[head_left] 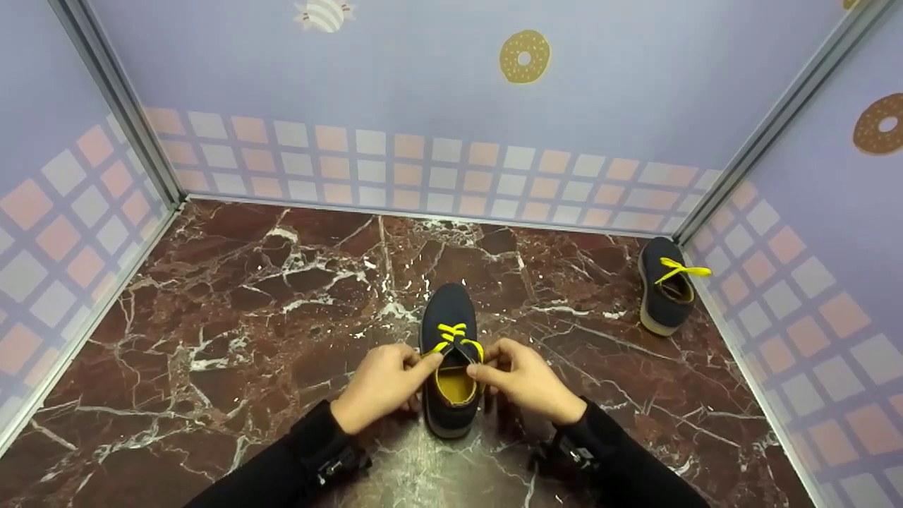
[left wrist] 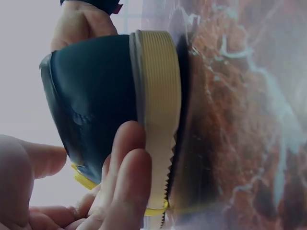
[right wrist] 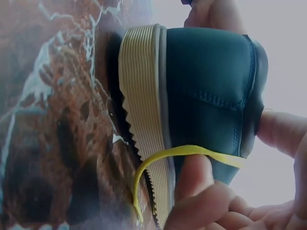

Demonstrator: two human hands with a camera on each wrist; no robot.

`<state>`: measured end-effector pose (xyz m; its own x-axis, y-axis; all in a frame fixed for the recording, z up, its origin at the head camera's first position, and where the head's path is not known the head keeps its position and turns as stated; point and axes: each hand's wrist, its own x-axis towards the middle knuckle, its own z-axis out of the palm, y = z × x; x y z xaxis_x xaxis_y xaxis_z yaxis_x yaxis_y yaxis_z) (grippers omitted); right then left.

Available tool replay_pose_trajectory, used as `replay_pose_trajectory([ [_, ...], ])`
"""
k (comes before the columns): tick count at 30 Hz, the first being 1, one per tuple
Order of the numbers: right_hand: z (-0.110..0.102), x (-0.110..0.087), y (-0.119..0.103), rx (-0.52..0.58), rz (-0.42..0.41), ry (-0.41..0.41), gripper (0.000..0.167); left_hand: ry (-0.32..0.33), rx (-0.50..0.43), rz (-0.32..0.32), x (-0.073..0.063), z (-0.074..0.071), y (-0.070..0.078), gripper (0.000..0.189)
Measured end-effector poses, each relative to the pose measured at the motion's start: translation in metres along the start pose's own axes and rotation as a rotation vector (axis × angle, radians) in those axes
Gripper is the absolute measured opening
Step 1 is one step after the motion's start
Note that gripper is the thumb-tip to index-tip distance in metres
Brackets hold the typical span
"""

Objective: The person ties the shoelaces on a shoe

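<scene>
A dark navy shoe [head_left: 450,303] with a yellow lining and a ribbed cream sole [left wrist: 160,81] sits upright on the floor, toe pointing away. Yellow lace [head_left: 451,330] crosses its front. My left hand [head_left: 384,381] grips the left eyelet flap, thumb on the opening's edge and fingers along the shoe's side. On the other side, my right hand [head_left: 525,377] holds the right flap, its thumb at the collar. In the right wrist view, a loose lace end [right wrist: 180,151] runs across the shoe's side above a fingertip and drops past the sole to the floor.
A matching shoe [head_left: 663,303] with a tied yellow lace stands by the right wall, near the back corner. Lilac panels [head_left: 423,85] with pink and white squares enclose the brown marbled floor [head_left: 233,339] at the back and both sides.
</scene>
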<state>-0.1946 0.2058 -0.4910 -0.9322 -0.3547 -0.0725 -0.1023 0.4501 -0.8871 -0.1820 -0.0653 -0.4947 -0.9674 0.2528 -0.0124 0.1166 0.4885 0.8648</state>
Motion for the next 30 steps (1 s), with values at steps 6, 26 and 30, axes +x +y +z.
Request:
replay_pose_trajectory([
  [6,0.0,0.005,-0.001,-0.002,-0.079,0.066,0.027,0.049,-0.143,0.012,0.005,0.0,-0.005,0.043],
  [26,-0.008,0.017,0.005,0.221,-0.091,-0.008,0.019,-0.033,-0.788,-0.139,0.026,0.005,-0.016,0.041],
  [30,-0.007,0.017,0.005,0.217,-0.075,-0.01,0.016,-0.009,-0.787,-0.153,0.029,0.009,-0.013,0.037],
])
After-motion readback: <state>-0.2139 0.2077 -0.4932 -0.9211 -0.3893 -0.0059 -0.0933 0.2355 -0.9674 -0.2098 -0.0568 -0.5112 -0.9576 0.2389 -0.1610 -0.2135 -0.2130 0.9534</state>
